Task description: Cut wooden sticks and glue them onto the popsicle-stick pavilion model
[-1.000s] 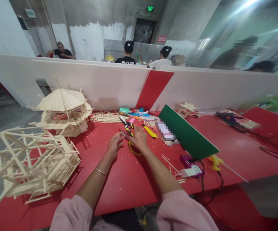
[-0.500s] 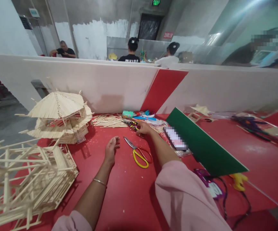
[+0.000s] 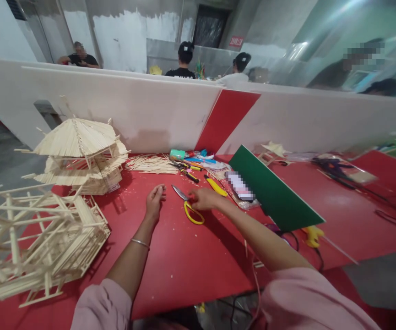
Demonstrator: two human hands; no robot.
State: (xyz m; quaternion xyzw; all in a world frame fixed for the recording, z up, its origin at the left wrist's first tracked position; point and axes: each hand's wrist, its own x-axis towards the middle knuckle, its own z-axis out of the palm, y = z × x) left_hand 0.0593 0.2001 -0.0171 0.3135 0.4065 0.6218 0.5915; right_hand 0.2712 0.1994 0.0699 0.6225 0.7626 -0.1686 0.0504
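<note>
Scissors (image 3: 193, 214) with one yellow and one red handle lie on the red tabletop, blades pointing away and to the left. My right hand (image 3: 203, 200) is closed around the red handle, covering most of it. Just left of the blades, my left hand (image 3: 154, 201) hovers with loosely curled fingers and nothing visible in them. Beyond the hands lie pliers (image 3: 188, 174) with black and yellow grips and a yellow-handled tool (image 3: 215, 186). A loose pile of thin wooden sticks (image 3: 151, 164) is behind them.
At left stand a stick-built pavilion model (image 3: 77, 151) and an open stick frame (image 3: 43, 247). On the right are a phone (image 3: 239, 185), a leaning green board (image 3: 273, 192) and a yellow glue gun (image 3: 312, 236). A white partition (image 3: 115, 101) borders the back; people sit beyond it.
My right hand has left the pliers area, come nearer and closed on the scissors' red handle. The yellow-handled tool now shows. My left hand stays beside the blades; the view has shifted somewhat.
</note>
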